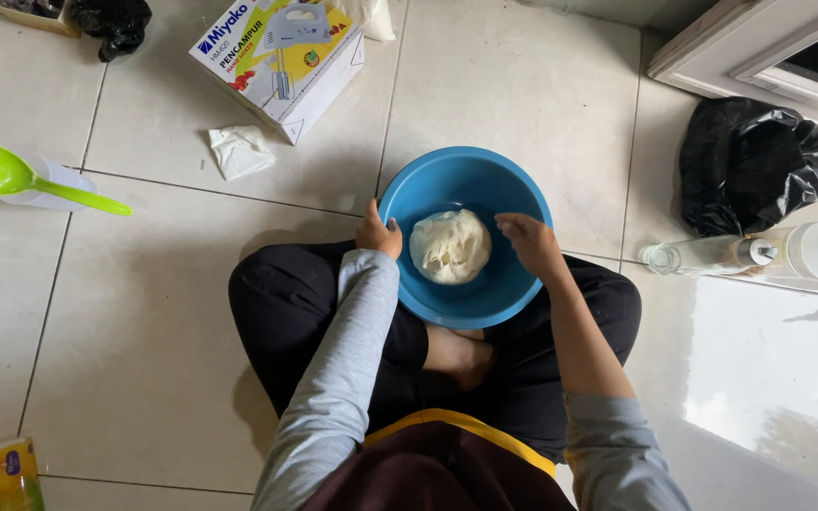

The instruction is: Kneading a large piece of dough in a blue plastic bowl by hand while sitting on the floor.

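Pale floor tiles [144, 312] carry a blue bowl [466, 185] at the sitter's crossed legs, its rim gripped by the left hand [379, 232], right hand [530, 241] loosely open beside the dough ball [450, 246] inside.

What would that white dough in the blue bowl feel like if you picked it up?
The dough looks soft and lumpy, so it would probably sag and stretch, not stay stiff. Its surface seems moist, so it may stick to fingers. It sits as a rounded mound in the blue bowl, so it likely feels fairly heavy for its size.
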